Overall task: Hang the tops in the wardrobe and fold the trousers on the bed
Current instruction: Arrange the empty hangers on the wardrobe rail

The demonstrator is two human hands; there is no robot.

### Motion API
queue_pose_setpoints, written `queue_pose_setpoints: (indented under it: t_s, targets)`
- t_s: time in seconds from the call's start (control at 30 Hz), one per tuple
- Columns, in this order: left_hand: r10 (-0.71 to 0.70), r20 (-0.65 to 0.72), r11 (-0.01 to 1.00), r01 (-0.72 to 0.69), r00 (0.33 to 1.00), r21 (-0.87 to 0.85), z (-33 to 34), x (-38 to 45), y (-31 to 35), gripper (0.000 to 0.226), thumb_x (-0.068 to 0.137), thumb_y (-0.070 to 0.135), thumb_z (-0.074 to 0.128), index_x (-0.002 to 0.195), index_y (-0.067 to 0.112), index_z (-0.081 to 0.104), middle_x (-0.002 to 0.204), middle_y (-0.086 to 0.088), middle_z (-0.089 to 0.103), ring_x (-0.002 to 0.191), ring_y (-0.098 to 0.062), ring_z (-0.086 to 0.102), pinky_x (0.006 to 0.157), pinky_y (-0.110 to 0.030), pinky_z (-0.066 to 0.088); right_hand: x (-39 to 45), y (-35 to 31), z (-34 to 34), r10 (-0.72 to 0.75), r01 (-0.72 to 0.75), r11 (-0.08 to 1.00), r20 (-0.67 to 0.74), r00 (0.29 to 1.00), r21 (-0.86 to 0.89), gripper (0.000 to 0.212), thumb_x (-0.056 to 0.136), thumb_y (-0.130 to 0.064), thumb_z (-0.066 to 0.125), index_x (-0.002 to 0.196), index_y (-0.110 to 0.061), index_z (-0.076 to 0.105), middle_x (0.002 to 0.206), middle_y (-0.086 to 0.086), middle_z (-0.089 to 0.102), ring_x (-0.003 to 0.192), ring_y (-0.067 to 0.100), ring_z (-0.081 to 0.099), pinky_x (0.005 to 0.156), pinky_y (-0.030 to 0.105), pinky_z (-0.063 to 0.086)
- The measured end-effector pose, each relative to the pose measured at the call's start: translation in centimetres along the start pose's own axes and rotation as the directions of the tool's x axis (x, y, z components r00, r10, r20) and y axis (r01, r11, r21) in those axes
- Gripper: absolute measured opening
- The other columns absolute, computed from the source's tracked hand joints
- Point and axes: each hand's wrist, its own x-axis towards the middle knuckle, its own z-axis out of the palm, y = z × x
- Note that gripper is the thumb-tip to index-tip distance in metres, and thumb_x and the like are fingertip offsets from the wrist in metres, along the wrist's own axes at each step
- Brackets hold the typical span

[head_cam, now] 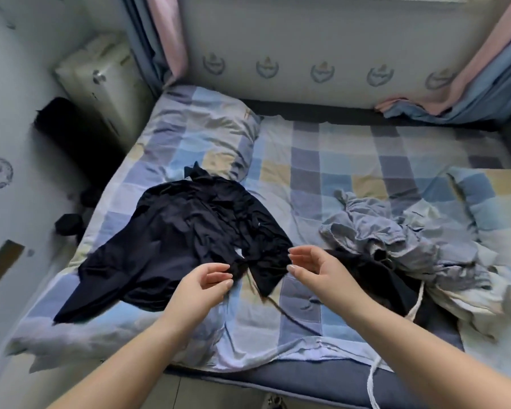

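**Bed, dark garment, both hands poised at its near edge**

Head view, sole view.

- Dark garment (pixel 183 231): crumpled and spread on the left half of the bed (pixel 337 160), near end pointing toward the person. Whether it is a top or trousers cannot be told from the folds.
- Left hand (pixel 204 278): fingers loosely curled, fingertips at the garment's near edge; gripping cloth or merely touching, cannot tell.
- Right hand (pixel 310 264): palm turned inward, fingers relaxed and apart, holding nothing, just beside the same edge.
- Pile of clothes (pixel 396 240): pale blue cloth heaped on the right of the bed, a darker item beneath it, a white cord (pixel 413 308) trailing off the mattress.
- Pillow (pixel 207 125): at the head of the bed, behind the garment.

Handling advice: pinch the edge at two well-separated points, lift and shake it out to identify it, then find the waistband or shoulders before going on. Keep it off the pile.

Not legible: the wardrobe is out of frame; no hanger shows; the floor items at left are dark and blurred; the pile's contents cannot be counted.
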Motion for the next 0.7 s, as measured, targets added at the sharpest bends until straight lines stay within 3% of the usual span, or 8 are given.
queue_pose_setpoints:
  t_s: [0.23,0.37,0.53,0.7]
  targets:
    - [-0.157,-0.105,0.987,0.154,0.982,-0.035,-1.4,9.1,-4.1,0.021,0.087,0.008,0.066,0.103,0.022,0.066,0.096,0.001,0.073,0.090,-0.013,0.068,0.078,-0.028,0.053,10.2,5.4,2.2,0.116,-0.112,0.989,0.044,0.992,-0.094,0.023,0.083,-0.030,0.069,0.103,-0.037,0.059,0.106,-0.016,0.064,0.106,-0.003,0.058,0.093,0.022,0.045]
    - [-0.197,-0.093,0.980,0.199,0.976,0.008,-1.2,15.8,-7.7,0.020,0.086,0.008,0.067,0.100,0.022,0.067,0.093,0.003,0.072,0.085,-0.009,0.066,0.073,-0.025,0.052,15.6,10.5,3.4,0.211,-0.208,0.968,0.009,0.977,-0.138,0.023,0.085,-0.030,0.068,0.105,-0.035,0.058,0.108,-0.014,0.062,0.104,0.000,0.057,0.084,0.017,0.045]
    - [-0.196,-0.045,0.971,0.200,0.980,0.132,1.0,26.4,-14.2,0.018,0.087,0.008,0.066,0.097,0.022,0.066,0.095,0.002,0.071,0.087,-0.011,0.064,0.079,-0.029,0.052,23.0,19.8,5.5,0.291,-0.292,0.928,-0.039,0.956,-0.232,0.033,0.087,-0.032,0.064,0.118,-0.028,0.056,0.112,-0.013,0.059,0.101,-0.001,0.054,0.087,0.016,0.038]
    - [-0.119,0.025,0.945,0.105,0.993,0.308,3.7,34.2,-19.8,0.019,0.087,0.008,0.065,0.102,0.021,0.064,0.099,0.007,0.068,0.089,0.005,0.061,0.074,-0.011,0.044,29.3,27.3,7.4,0.328,-0.332,0.892,-0.065,0.942,-0.308,0.044,0.089,-0.034,0.060,0.131,-0.025,0.050,0.130,-0.008,0.053,0.117,0.006,0.050,0.093,0.019,0.038]
